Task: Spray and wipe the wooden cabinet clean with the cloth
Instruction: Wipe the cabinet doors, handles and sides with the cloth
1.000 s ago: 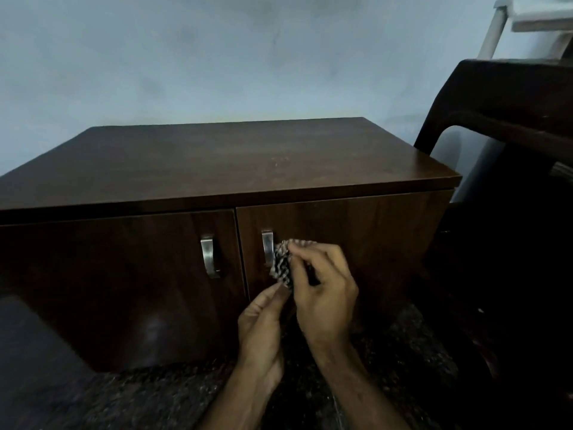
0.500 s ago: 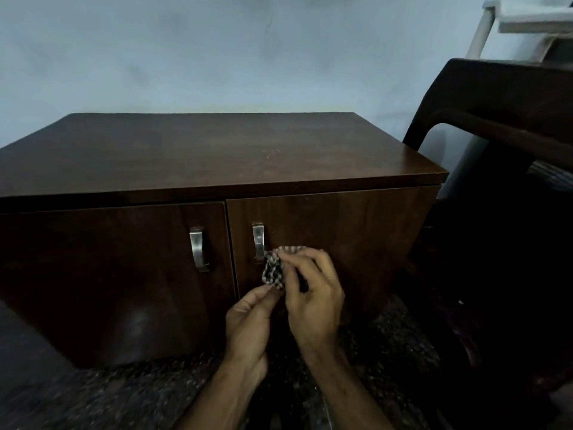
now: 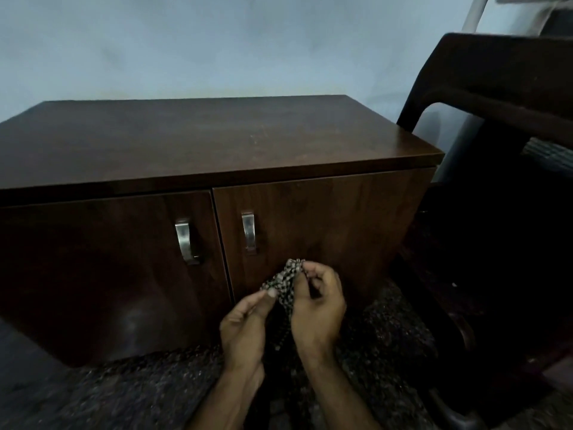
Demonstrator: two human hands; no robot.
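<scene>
I have the cloth [image 3: 286, 282] bunched up between both my hands, low in front of the right door [image 3: 325, 231] of the cabinet [image 3: 198, 141], down at about six o'clock in my view. My right hand [image 3: 317, 305] has its fingers [image 3: 313, 270] curled over the top of the checked bundle, gripping it, and my left hand [image 3: 245, 327] pinches the near side of the same bundle between thumb and forefinger, the rest of those fingers folded loosely under. The cloth sits just in front of the door; I cannot tell whether it touches the wood. A dark tail of it hangs down between my wrists. Just up toward eleven o'clock from the bundle is the right door's metal handle [image 3: 249, 232], and farther toward ten o'clock its twin, the left handle [image 3: 185, 240], on the left door [image 3: 93, 259]. The cabinet's dark top stretches away toward twelve o'clock, with a few pale specks near its middle, and meets a pale wall [image 3: 217, 45]. A dark chair [image 3: 508, 82] stands close by at two o'clock. Speckled floor [image 3: 139, 389] runs under my forearms.
</scene>
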